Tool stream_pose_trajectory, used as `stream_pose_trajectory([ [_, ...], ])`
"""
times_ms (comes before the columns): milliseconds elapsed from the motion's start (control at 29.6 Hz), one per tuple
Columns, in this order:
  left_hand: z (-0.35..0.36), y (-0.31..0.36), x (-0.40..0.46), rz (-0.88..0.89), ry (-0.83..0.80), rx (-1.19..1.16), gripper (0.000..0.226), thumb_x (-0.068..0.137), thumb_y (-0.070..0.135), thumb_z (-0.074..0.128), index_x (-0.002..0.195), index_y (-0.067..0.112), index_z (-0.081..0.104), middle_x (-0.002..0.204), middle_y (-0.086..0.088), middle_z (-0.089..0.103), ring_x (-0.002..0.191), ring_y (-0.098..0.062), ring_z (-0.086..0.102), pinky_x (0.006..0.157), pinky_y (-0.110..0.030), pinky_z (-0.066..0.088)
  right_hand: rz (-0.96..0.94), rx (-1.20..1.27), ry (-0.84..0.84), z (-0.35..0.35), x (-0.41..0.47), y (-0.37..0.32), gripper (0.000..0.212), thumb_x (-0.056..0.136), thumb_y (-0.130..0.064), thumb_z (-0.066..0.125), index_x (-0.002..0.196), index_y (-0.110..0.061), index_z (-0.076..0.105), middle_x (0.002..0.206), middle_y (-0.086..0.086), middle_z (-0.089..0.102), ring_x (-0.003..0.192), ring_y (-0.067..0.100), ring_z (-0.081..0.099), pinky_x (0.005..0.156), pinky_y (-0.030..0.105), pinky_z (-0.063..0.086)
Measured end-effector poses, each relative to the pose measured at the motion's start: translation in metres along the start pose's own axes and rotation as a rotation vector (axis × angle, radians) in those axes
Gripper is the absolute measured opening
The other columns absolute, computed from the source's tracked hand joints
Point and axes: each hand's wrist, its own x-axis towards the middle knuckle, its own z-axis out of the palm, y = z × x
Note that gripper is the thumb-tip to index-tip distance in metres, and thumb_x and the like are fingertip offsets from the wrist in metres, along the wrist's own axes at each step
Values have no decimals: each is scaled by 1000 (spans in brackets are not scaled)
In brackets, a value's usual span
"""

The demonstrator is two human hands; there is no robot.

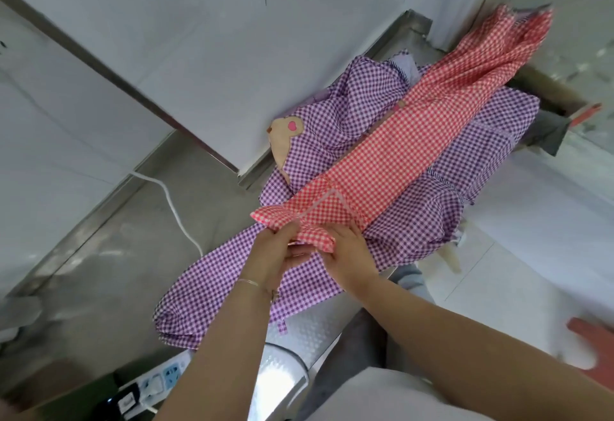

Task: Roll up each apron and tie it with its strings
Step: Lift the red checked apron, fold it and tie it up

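Two bare hands meet at the near end of a red gingham apron, seen from above by a head cam. The left hand, w/ a thin bracelet at the wrist, pinches the cloth's near corner, fingers curled onto the fabric; the right hand sits just beside it, fingers curled over the folded edge, so both are clamped on the same end, close together. That hold looks meant to start the roll: the end is doubled over and a pale string crosses the fold, prob. kept on top so it's free for tying later. The red apron has been folded into a long narrow strip running away from the hands toward the upper right, its far end bunched and blurry, so rolling has hardly begun. It lies on top of a purple gingham apron, spread loose across the metal table, w/ a tan patch bearing a pink heart; that one seems to wait its turn. A white cable trails on the grey floor at left, and a power strip sits near the bottom edge.
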Motion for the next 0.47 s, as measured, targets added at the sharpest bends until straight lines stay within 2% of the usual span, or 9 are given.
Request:
stream_pose_trajectory([
  [34, 10, 9, -6, 70, -59, 56, 39, 95, 40, 51, 117, 8, 60, 103, -9, 73, 89, -23, 72, 76, -34, 59, 97, 183, -8, -11, 1, -6, 38, 96, -34, 44, 125, -15, 60, 117, 3, 66, 107, 18, 60, 108, 41, 40],
  [68, 19, 19, -10, 152, -98, 125, 48, 91, 49, 48, 111, 8, 62, 103, -8, 73, 91, -21, 72, 81, -34, 58, 198, 351, -17, -21, 4, -8, 41, 97, -40, 44, 126, -14, 58, 114, 6, 67, 100, 16, 60, 99, 36, 46],
  [101, 27, 26, -11, 251, -101, 189, 53, 86, 53, 46, 106, 8, 63, 101, -6, 73, 92, -18, 71, 84, -33, 57, 265, 478, -19, -34, 7, -13, 50, 97, -50, 41, 127, -14, 56, 110, 7, 67, 93, 16, 59, 89, 33, 49],
  [135, 34, 31, -9, 372, -61, 252, 53, 84, 55, 46, 103, 8, 63, 100, -3, 72, 91, -16, 70, 85, -32, 57, 328, 560, -34, -45, 10, -12, 57, 96, -57, 38, 130, -13, 53, 110, 5, 65, 93, 15, 57, 85, 30, 47],
  [203, 42, 30, 1, 660, 101, 425, 43, 88, 54, 49, 99, 14, 61, 99, 5, 67, 93, -10, 64, 87, -31, 55, 438, 765, -75, -64, 19, -5, 62, 98, -52, 36, 146, -13, 34, 135, -4, 49, 119, 12, 48, 103, 24, 35],
  [237, 42, 25, 8, 822, 203, 556, 36, 93, 50, 49, 100, 16, 60, 102, 5, 64, 95, -9, 60, 88, -30, 53, 506, 909, -92, -70, 24, 1, 70, 95, -54, 37, 150, -13, 25, 145, -6, 39, 129, 13, 40, 111, 27, 28],
  [304, 47, 17, 21, 1125, 303, 812, 28, 97, 36, 48, 108, 13, 59, 113, -2, 61, 107, -15, 54, 97, -28, 46, 662, 1262, -70, -84, 36, 20, 82, 89, -60, 41, 151, -12, 19, 150, 3, 37, 134, 22, 41, 114, 43, 31],
  [406, 62, 5, 45, 1388, 159, 1189, 32, 96, 29, 47, 124, 15, 52, 136, -8, 51, 129, -24, 43, 111, -37, 33, 822, 1633, -34, -100, 49, 49, 70, 91, -53, 46, 147, -15, 26, 139, 9, 49, 124, 31, 50, 104, 55, 41],
  [473, 72, -3, 61, 1403, 61, 1411, 41, 97, 34, 46, 136, 20, 44, 148, -9, 40, 139, -29, 33, 116, -47, 25, 867, 1693, -89, -107, 52, 59, 73, 88, -55, 51, 147, -18, 30, 140, 12, 51, 127, 35, 50, 104, 60, 39],
])
